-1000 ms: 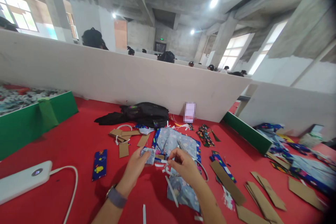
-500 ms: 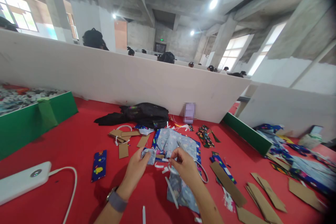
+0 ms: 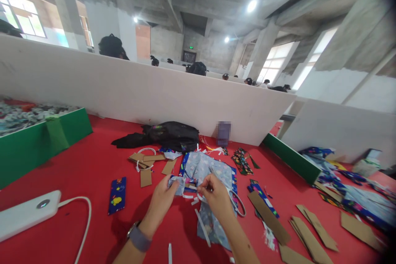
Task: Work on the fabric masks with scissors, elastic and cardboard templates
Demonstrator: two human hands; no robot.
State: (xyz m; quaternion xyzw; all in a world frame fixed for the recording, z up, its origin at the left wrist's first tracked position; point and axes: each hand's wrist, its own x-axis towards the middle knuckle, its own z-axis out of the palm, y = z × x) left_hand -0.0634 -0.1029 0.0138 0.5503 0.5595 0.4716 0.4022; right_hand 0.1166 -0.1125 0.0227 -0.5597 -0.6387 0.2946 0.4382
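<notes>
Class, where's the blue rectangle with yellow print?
In the head view's left half, the blue rectangle lies on the red table between the white power bank and left hand.

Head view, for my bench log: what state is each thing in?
Left hand: pinching pale fabric
Right hand: fingers curled, grip unclear
Power bank: display lit, cable plugged in
Blue patterned piece: lying flat
Black cloth: heaped
Cardboard strips: loose, some overlapping

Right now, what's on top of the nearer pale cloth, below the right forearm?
A white strip lies over the left part of the nearer pale cloth. The right hand and forearm hide some of the rest; whatever is there or underneath can't be seen.
</notes>
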